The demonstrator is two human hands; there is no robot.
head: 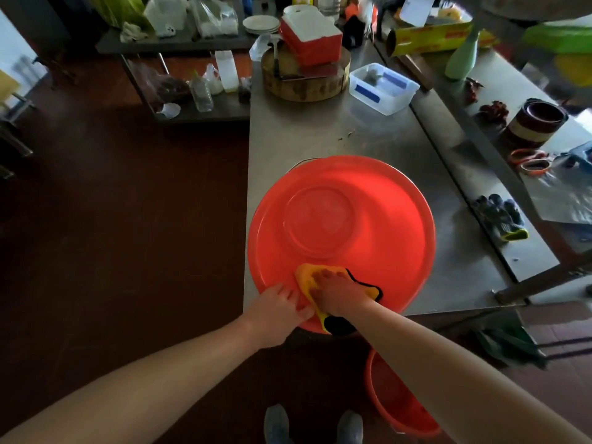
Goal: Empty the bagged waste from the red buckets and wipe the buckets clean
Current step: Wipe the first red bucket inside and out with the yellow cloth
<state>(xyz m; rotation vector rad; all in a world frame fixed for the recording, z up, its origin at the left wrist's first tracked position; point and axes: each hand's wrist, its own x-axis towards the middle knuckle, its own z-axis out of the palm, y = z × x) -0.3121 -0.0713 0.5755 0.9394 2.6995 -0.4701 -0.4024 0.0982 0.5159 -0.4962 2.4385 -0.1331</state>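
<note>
Left hand: left hand (279, 304) grips the near rim of the red bucket, fingers curled over the edge and thumb outside.
Right hand: right hand (336, 291) lies flat, fingers spread, pressing the yellow cloth against the inner wall.
Yellow cloth: yellow cloth (306, 277), edged in black, sits under the right hand; its dark corner hangs over the near rim.
Red bucket: red bucket (384, 225) stands upright on the steel bench, near its front left corner, seen from above; the inside holds nothing but the cloth and hand.
Second red bucket: second red bucket (395, 402) sits on the floor below the right forearm, partly hidden by it.
Bench: bench (320, 133) of grey steel.
Behind the bucket: round wooden block (304, 83) with a red and white box (310, 36) on top; clear plastic tub (382, 88) just to its right.
Far right: dark work gloves (499, 216) and orange-handled scissors (530, 161) lie on a neighbouring surface.
Below: feet in grey shoes (312, 426) on a dark floor.
</note>
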